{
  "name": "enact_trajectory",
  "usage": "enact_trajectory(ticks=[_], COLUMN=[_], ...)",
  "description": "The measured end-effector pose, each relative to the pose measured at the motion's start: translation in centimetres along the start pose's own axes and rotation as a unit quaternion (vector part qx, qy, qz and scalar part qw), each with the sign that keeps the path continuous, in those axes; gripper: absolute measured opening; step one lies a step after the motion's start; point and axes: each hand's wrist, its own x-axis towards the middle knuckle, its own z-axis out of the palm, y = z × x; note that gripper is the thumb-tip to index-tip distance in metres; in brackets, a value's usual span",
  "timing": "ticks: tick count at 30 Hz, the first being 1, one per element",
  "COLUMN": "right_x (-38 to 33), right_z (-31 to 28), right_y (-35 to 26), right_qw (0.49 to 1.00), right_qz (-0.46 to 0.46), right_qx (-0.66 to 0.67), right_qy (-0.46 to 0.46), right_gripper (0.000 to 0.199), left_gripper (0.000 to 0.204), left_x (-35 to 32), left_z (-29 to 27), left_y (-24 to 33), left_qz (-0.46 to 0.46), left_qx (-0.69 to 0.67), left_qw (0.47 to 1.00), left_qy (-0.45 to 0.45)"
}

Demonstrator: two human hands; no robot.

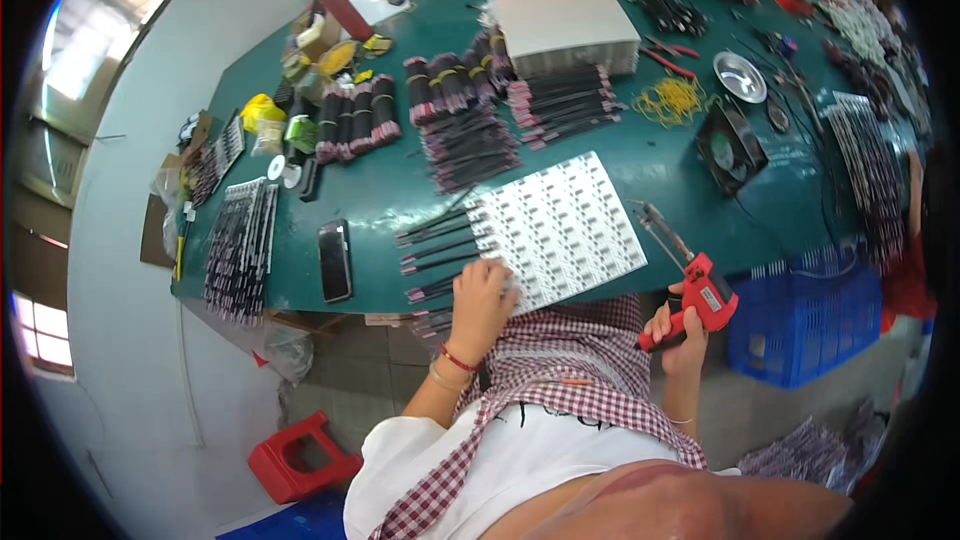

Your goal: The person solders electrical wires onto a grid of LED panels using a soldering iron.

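A white panel of small circuit boards lies at the table's near edge, printed with rows of dark marks. Short black cables with pink ends stick out along its left side. My left hand rests over the panel's lower left edge among these cables, fingers bent together; whatever they pinch is hidden beneath them. On the right, my right hand is wrapped round the grip of a red soldering gun. The gun's metal tip and thin feed tube point up and left, just off the panel's right edge.
Behind the panel are cable piles and a stack of pale boards. A phone lies left. At right stand a small black fan, a metal dish and, below the table, a blue crate. A red stool is lower left.
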Motion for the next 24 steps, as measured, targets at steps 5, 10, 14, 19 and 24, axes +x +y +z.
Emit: enact_trajectory(ticks=[5, 10, 14, 19, 24], right_x=[2.2, 3.7, 4.1, 3.1, 0.2], right_z=[3.3, 5.8, 6.2, 5.6, 3.5], right_y=[1.2, 2.9, 3.7, 3.4, 3.0], right_qw=[0.997, 0.996, 0.995, 0.994, 0.973], right_qz=[0.030, 0.056, 0.084, 0.080, 0.139], right_qx=[0.043, 0.051, 0.022, -0.060, -0.179], right_qy=[-0.051, -0.050, -0.046, -0.037, -0.041], right_gripper=[0.039, 0.042, 0.045, 0.050, 0.051], left_gripper=[0.059, 0.068, 0.068, 0.060, 0.027], left_x=[-2.4, -1.3, 1.1, 1.2, 1.2], left_z=[0.9, 0.1, -0.3, -0.3, -1.0], left_y=[-1.2, -3.0, -3.9, -3.8, -3.5], left_qz=[0.050, 0.091, 0.099, 0.084, 0.058], left_qx=[0.001, -0.061, -0.133, -0.142, -0.087], left_qw=[0.999, 0.994, 0.986, 0.986, 0.994], left_qy=[0.012, -0.019, -0.033, -0.014, -0.013])
